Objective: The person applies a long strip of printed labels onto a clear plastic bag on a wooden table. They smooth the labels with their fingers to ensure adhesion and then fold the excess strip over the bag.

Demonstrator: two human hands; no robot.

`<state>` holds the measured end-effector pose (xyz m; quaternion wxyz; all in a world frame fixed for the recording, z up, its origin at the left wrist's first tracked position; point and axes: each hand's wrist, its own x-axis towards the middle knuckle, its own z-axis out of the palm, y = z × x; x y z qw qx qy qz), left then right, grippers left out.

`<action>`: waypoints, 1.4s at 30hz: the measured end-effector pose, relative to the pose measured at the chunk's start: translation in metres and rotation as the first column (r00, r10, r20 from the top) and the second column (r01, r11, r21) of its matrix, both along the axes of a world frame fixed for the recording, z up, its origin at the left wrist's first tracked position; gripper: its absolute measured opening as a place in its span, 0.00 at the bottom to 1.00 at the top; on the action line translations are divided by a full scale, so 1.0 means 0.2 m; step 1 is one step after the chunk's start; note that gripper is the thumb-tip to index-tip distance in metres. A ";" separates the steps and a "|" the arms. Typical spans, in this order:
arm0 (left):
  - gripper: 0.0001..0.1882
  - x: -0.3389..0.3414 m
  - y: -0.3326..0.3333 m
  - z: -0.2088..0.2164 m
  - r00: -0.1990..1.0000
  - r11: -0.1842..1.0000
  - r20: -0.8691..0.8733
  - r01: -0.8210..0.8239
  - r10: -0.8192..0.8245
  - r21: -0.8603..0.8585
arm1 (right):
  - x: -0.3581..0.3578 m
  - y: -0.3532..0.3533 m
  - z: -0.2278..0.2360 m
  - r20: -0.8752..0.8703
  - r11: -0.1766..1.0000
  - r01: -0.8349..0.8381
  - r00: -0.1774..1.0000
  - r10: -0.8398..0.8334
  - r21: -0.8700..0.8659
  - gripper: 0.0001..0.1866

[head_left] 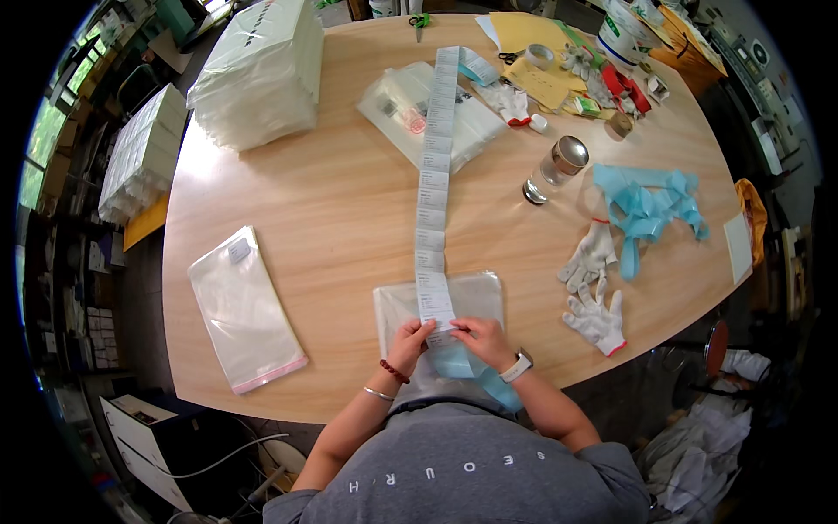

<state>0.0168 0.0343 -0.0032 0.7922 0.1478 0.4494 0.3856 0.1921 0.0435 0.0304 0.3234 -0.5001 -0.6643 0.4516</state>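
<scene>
A long strip of white printed labels (434,192) runs from the far side of the table down to my hands. My left hand (408,342) pinches the strip's near end at its left edge. On the right edge, my right hand (485,341) grips the same strip between thumb and fingers. Light-blue backing tape (457,361) hangs below my hands and curls toward my right forearm. Under the strip, a stack of clear plastic bags (483,295) lies at the table's near edge, partly covered by my hands.
Another bag stack (247,314) lies to the left. Wrapped white packs (262,79) stand far left. A glass bottle (556,170), white work gloves (596,314) and crumpled blue tape (650,201) are on the right. More bags (476,131) lie beneath the strip's far end.
</scene>
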 end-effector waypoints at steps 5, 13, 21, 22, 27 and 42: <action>0.10 0.04 -0.02 -0.01 0.991 0.991 -0.001 -0.132 0.132 -0.004 | -0.01 -0.06 0.01 0.101 0.952 -0.006 0.994 -0.027 0.307 0.07; 0.10 -0.03 -0.03 -0.07 0.973 0.975 0.058 -0.221 0.223 -0.037 | 0.15 0.00 0.04 -0.061 0.969 0.247 0.967 -0.247 -0.002 0.04; 0.10 -0.03 -0.05 -0.06 0.977 0.977 0.009 -0.212 0.212 -0.001 | 0.19 0.19 -0.16 -0.012 0.931 0.359 0.933 -0.361 -0.073 0.04; 0.11 -0.03 -0.05 -0.06 0.978 0.978 0.010 -0.210 0.210 0.001 | 0.19 0.20 -0.18 0.001 0.934 0.354 0.935 -0.354 -0.053 0.05; 0.11 -0.02 -0.06 -0.07 0.976 0.976 0.017 -0.217 0.217 -0.007 | 0.15 0.19 -0.19 0.236 0.959 0.240 0.933 -0.270 0.148 0.10; 0.09 -0.04 -0.08 -0.06 0.978 0.979 -0.043 -0.204 0.204 -0.002 | 0.18 0.30 0.01 0.440 0.801 0.006 0.833 -0.335 0.599 0.06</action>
